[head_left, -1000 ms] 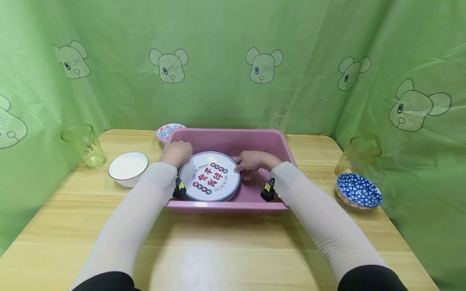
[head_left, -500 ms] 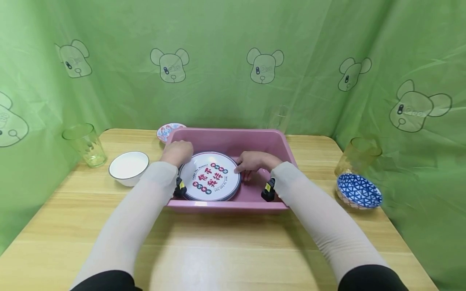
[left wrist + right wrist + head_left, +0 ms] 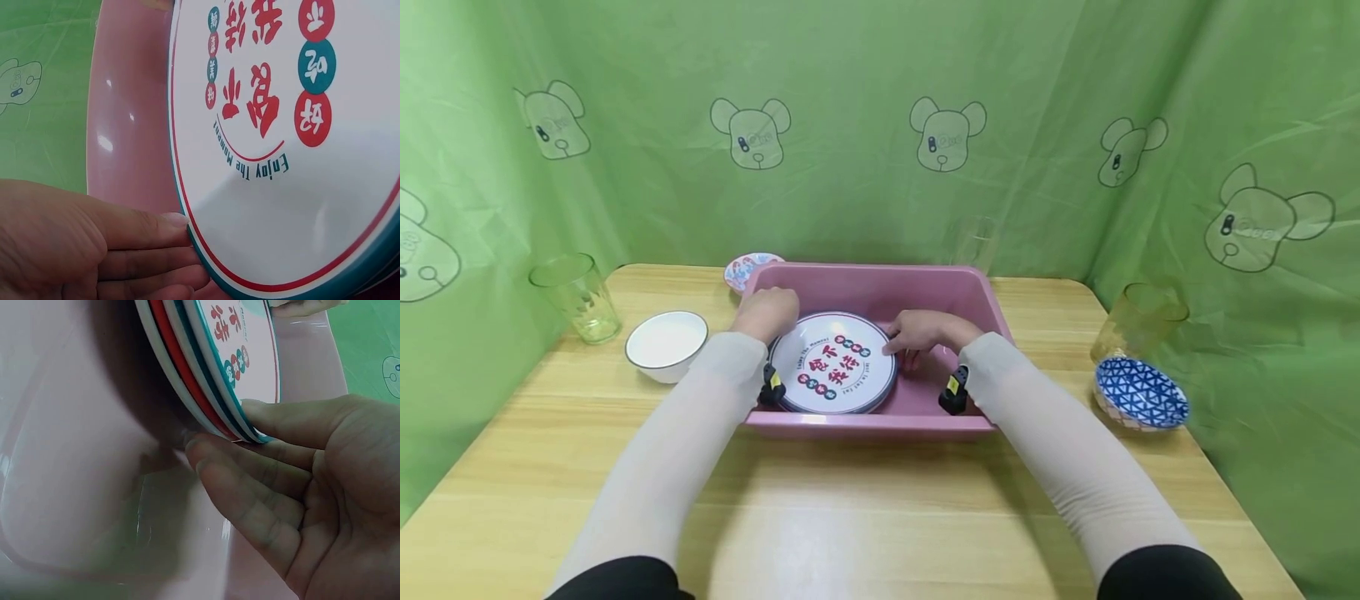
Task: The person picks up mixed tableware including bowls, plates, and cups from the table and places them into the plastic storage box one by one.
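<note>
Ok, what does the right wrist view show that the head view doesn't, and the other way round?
Only the right wrist view shows the red edge within the plate stack and the palm side of the right hand.

Only the head view shows the white bowl, blue-patterned bowl, yellow-green glass and wooden table.

Both share the plate stack, both hands, the pink tub and green curtain.

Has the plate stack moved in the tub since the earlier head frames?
No, no visible shift in any direction: in the head view, the plate stack keeps its place against the pink tub.
</note>
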A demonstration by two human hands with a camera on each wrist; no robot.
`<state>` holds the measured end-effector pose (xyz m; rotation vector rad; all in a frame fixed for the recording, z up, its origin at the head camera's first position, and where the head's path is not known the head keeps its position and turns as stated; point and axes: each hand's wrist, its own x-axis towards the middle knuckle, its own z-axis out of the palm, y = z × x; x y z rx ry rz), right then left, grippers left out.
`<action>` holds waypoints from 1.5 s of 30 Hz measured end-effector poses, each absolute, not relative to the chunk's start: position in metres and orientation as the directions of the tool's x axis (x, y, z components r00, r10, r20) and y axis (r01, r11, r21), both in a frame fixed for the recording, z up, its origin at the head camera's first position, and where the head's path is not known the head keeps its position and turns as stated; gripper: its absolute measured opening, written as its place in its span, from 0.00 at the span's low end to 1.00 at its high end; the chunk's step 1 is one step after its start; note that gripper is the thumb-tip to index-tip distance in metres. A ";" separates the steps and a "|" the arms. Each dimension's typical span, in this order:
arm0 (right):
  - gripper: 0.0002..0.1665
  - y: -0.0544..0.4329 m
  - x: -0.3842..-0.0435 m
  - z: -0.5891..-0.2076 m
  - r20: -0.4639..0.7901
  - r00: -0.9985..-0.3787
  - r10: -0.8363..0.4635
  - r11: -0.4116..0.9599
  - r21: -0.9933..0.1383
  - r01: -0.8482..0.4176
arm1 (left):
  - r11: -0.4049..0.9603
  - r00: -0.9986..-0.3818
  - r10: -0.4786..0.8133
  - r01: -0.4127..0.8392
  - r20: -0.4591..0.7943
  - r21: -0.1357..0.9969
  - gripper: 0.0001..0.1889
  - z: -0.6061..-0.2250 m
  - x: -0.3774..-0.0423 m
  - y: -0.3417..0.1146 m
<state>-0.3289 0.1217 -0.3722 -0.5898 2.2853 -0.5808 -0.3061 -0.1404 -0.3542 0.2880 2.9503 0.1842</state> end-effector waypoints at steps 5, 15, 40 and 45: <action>0.12 0.122 -0.330 -0.375 -0.499 -0.666 -0.555 0.795 -0.555 -0.246 | 0.970 -0.967 0.203 0.176 -0.156 0.170 0.09 -0.354 -0.308 -0.141; 0.13 0.119 -0.328 -0.382 -0.510 -0.666 -0.544 0.796 -0.566 -0.216 | 0.887 -0.979 0.195 0.152 -0.055 0.435 0.14 -0.343 -0.307 -0.145; 0.26 0.124 -0.331 -0.371 -0.456 -0.704 -0.544 0.781 -0.581 -0.227 | 0.804 -0.988 0.102 0.151 0.117 0.575 0.24 -0.301 -0.261 -0.223; 0.24 0.123 -0.332 -0.370 -0.444 -0.713 -0.542 0.779 -0.584 -0.228 | 0.804 -0.991 0.055 0.114 0.119 0.583 0.28 -0.301 -0.244 -0.246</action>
